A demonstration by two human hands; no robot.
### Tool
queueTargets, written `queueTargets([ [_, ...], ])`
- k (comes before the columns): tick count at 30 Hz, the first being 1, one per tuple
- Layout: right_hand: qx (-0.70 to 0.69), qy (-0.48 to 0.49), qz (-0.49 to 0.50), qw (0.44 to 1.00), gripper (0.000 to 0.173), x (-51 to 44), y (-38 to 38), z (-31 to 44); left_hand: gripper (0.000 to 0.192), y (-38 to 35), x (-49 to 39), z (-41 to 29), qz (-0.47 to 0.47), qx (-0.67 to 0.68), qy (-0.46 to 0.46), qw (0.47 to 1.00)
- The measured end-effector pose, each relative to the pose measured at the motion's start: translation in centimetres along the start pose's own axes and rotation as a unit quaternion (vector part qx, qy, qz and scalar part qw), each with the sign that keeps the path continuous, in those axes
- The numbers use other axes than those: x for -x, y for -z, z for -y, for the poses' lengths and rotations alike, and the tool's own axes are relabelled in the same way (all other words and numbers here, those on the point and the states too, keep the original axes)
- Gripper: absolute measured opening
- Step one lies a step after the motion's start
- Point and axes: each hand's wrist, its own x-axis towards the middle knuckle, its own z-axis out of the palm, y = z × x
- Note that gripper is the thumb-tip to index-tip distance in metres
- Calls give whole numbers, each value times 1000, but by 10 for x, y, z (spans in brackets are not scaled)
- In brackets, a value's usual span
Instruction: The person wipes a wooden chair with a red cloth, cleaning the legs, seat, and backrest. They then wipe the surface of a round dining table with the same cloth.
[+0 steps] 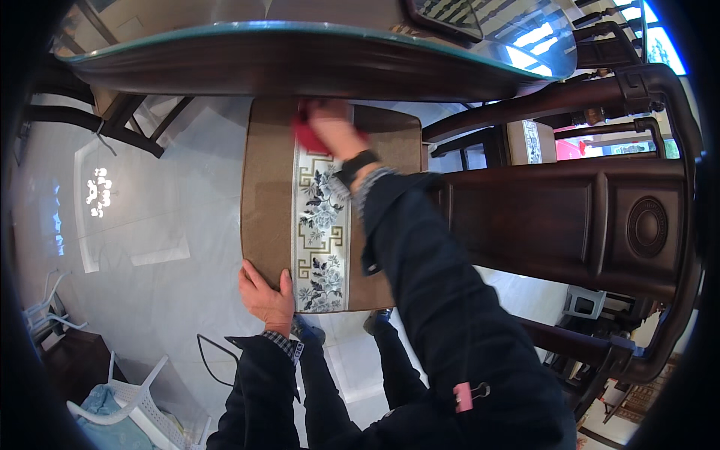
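A brown seat cushion (267, 208) with a pale floral and fretwork band (320, 225) lies on a dark wooden chair before me. At its near left corner my left hand (267, 298) grips the edge, the thumb on top and some fingers hidden. My right hand (332, 121), blurred, reaches to the far end of the cushion. It holds a red cloth (306, 138) against the top of the band, close to the table edge. A dark band circles my right wrist.
A dark wooden table (292, 64) with a glass top stands just beyond the cushion. The chair's carved backrest (534, 225) is to the right. At lower left are a white plastic chair (140, 405) and a dark wooden box-shaped piece (76, 360). Pale glossy tiles (169, 208) cover the floor.
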Motion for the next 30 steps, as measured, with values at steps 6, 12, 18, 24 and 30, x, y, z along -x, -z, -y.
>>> queueTargets([
  [6, -446, -1, -7, 895, 37, 78, 52, 64, 87, 3, -1, 3, 7, -7, -20, 1000],
  [12, 69, -201, 60, 975, 67, 62, 105, -80, 88, 4, 0, 2, -4, 1, -20, 1000],
  [18, 153, -172, 65, 971, 68, 20, 33, -64, 74, 3, 0, 3, -17, 20, -22, 999],
  [24, -116, 215, 113, 963, 20, 71, 8, 85, 62, -7, 4, 10, -36, 16, -21, 999],
  [30, -226, 253, 275, 900, 32, 223, 105, 50, 52, -10, 5, 12, -70, 65, -28, 995],
])
